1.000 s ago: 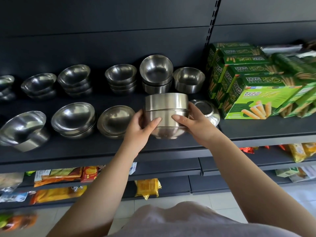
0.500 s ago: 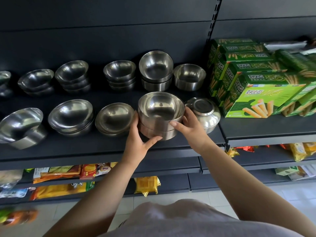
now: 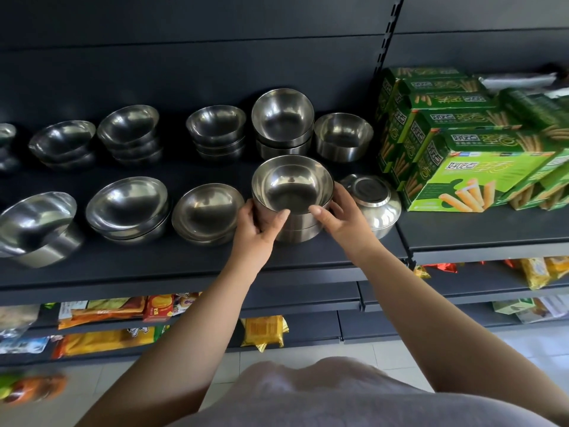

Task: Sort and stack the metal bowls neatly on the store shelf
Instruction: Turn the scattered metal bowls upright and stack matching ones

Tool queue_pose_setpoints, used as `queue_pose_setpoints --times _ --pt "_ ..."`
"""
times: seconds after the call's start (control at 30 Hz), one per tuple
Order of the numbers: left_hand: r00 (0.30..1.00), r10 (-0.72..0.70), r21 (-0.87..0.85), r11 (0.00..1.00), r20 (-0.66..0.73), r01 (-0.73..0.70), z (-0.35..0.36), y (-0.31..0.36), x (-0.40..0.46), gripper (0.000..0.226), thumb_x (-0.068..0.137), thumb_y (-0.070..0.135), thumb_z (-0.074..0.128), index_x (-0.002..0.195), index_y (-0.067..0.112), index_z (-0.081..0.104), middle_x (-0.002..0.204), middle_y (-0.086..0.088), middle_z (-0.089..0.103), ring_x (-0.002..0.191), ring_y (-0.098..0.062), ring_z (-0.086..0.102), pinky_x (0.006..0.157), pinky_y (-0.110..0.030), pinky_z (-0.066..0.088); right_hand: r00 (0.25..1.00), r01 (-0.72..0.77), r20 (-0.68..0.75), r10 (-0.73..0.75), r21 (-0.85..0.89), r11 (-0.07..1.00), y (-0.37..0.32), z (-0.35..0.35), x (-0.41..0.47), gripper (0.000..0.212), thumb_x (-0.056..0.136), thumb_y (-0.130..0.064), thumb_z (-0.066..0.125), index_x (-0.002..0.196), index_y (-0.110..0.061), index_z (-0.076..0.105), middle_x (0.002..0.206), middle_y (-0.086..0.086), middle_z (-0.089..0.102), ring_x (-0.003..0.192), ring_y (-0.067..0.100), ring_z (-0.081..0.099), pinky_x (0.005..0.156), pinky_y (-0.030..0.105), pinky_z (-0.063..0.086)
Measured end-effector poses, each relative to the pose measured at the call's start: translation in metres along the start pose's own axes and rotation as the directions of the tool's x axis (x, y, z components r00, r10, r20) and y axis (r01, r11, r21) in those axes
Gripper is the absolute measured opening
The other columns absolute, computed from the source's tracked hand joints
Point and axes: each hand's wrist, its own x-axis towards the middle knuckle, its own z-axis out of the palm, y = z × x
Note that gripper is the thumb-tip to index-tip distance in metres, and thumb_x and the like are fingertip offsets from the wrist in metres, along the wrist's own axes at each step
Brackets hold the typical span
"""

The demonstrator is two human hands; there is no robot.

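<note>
A short stack of steel bowls [image 3: 292,192] stands upright near the front of the dark shelf [image 3: 184,266]. My left hand [image 3: 258,229] grips its left side, thumb on the front wall. My right hand [image 3: 345,220] holds the right side, thumb at the front rim. Just right of the stack lies an upturned bowl [image 3: 372,204], its base facing up. More bowl stacks fill the shelf: a shallow stack [image 3: 206,214] to the left, a wide stack [image 3: 129,208] beyond it, and a back row including a tall stack [image 3: 281,121] and a single bowl [image 3: 343,137].
Green snack boxes [image 3: 480,174] are piled on the neighbouring shelf section to the right. A tilted bowl [image 3: 37,226] sits at the far left front. Lower shelves hold snack packets [image 3: 264,331]. Pale tiled floor shows below.
The bowl stack, lifted and tilted a second ago, has come down and now stands on the shelf. Both hands have stayed on its sides.
</note>
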Motion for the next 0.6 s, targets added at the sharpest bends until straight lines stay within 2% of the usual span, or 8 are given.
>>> queue_pose_setpoints --times 0.07,0.17,0.23,0.3,0.4,0.43,0.53,0.6 --pt "0.998 -0.055 -0.021 0.998 0.021 0.055 -0.003 0.001 0.002 0.075 0.077 0.038 0.069 0.138 0.011 0.035 0.135 0.002 0.049 0.122 -0.008 0.047 0.091 -0.014 0.038 1.0 0.002 -0.009 -0.002 -0.017 1.0 0.001 -0.002 0.002 0.08 0.065 -0.053 0.073 0.134 -0.023 0.044 0.133 -0.007 0.054 0.132 0.016 0.043 0.114 0.044 0.031" --pt "0.991 -0.12 -0.01 0.993 0.055 0.121 -0.01 0.007 0.005 0.07 0.07 0.051 0.07 0.125 0.013 0.05 0.118 0.004 0.062 0.114 -0.008 0.054 0.088 -0.016 0.038 0.999 -0.033 -0.02 0.033 -0.007 0.999 0.003 -0.002 0.002 0.079 0.072 -0.042 0.076 0.139 -0.019 0.041 0.139 -0.001 0.05 0.134 0.02 0.041 0.112 0.043 0.034" --pt "0.985 -0.161 -0.049 0.985 0.062 0.164 -0.014 0.01 0.009 0.055 0.078 0.046 0.065 0.115 0.007 0.054 0.103 -0.007 0.064 0.112 -0.015 0.057 0.083 -0.016 0.038 0.998 -0.047 -0.04 0.047 0.015 0.999 0.002 -0.001 0.001 0.07 0.079 -0.031 0.072 0.14 -0.017 0.04 0.139 0.0 0.05 0.133 0.019 0.042 0.111 0.038 0.036" --pt "0.978 -0.193 -0.064 0.978 0.075 0.198 -0.018 0.015 0.014 0.066 0.075 0.052 0.063 0.12 0.005 0.051 0.115 -0.015 0.06 0.115 -0.019 0.054 0.093 -0.023 0.038 0.995 -0.069 -0.066 0.07 0.026 0.997 0.001 0.002 0.0 0.058 0.085 -0.021 0.067 0.137 -0.015 0.042 0.133 -0.003 0.053 0.131 0.016 0.044 0.108 0.032 0.037" --pt "0.971 -0.219 -0.001 0.975 0.098 0.22 -0.027 0.025 0.021 0.085 0.058 0.069 0.057 0.124 0.016 0.051 0.121 0.001 0.057 0.115 -0.011 0.05 0.108 -0.036 0.033 0.988 -0.102 -0.119 0.103 0.014 0.995 -0.007 0.005 -0.002 0.044 0.089 -0.021 0.061 0.13 -0.014 0.046 0.108 -0.013 0.058 0.113 0.006 0.053 0.091 0.012 0.041" --pt "0.97 -0.223 -0.001 0.975 0.099 0.224 -0.03 0.026 0.025 0.074 0.062 0.068 0.057 0.117 0.018 0.054 0.117 0.006 0.056 0.11 -0.009 0.05 0.107 -0.035 0.033 0.984 -0.098 -0.154 0.095 -0.014 0.995 -0.012 0.004 -0.001 0.041 0.09 -0.024 0.06 0.127 -0.011 0.049 0.105 -0.013 0.059 0.106 0.007 0.056 0.083 0.006 0.041" --pt "0.977 -0.197 -0.064 0.977 0.077 0.202 -0.039 0.037 0.041 0.021 0.092 0.043 0.05 0.096 0.023 0.056 0.112 0.004 0.059 0.102 -0.005 0.051 0.1 -0.029 0.034 0.952 -0.094 -0.299 0.07 -0.068 0.993 -0.024 0.0 0.01 0.057 0.088 -0.034 0.061 0.136 -0.005 0.047 0.13 0.002 0.057 0.122 0.017 0.051 0.093 0.015 0.037" --pt "0.977 -0.206 -0.087 0.974 0.058 0.21 -0.041 0.049 0.051 0.036 0.094 0.039 0.047 0.123 0.019 0.052 0.137 -0.006 0.049 0.122 -0.013 0.046 0.098 -0.026 0.034 0.936 -0.086 -0.347 0.061 -0.059 0.995 -0.029 -0.003 0.02 0.062 0.085 -0.04 0.063 0.135 -0.005 0.048 0.132 0.007 0.056 0.124 0.02 0.051 0.102 0.026 0.038"
